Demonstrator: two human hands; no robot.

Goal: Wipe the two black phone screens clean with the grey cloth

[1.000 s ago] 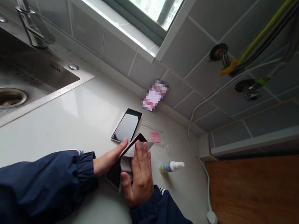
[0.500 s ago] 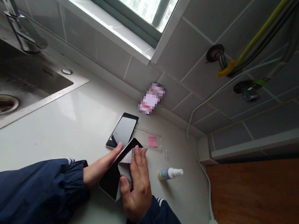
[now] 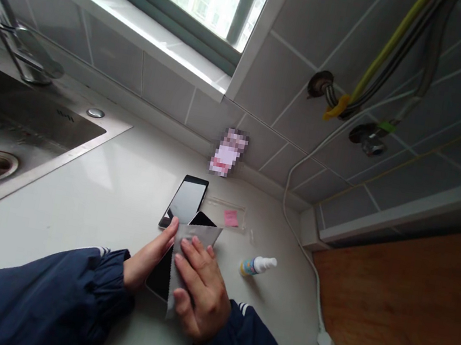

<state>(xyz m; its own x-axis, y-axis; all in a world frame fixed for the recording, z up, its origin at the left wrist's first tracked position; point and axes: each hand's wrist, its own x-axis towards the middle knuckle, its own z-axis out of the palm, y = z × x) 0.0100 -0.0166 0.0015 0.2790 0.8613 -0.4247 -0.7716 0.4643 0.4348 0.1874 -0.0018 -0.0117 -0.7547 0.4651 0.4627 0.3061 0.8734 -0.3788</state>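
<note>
My left hand [image 3: 149, 260] grips the left edge of a black smartphone [image 3: 160, 279], thumb on the near side of its rim. Over the phone's screen lies a grey cleaning cloth [image 3: 197, 233] with zigzag edges. My right hand [image 3: 203, 289] presses that cloth flat on the screen, fingers pointing up and left. The cloth covers most of the phone, leaving its top corner and lower left part showing. Just beyond it, a second smartphone [image 3: 186, 200] rests face up on the counter. To the right stands a small spray bottle [image 3: 257, 266] with a white cap.
A clear plastic bag [image 3: 227, 204] with a pink label lies behind the phones. A blurred pink item [image 3: 228, 153] leans at the tiled wall. The steel sink [image 3: 117, 130] is at left, a white cable [image 3: 286, 194] and wooden board [image 3: 404, 298] at right.
My right hand has slid the cloth leftward across the phone, and the cloth now covers more of the screen. The whole view has shifted slightly.
</note>
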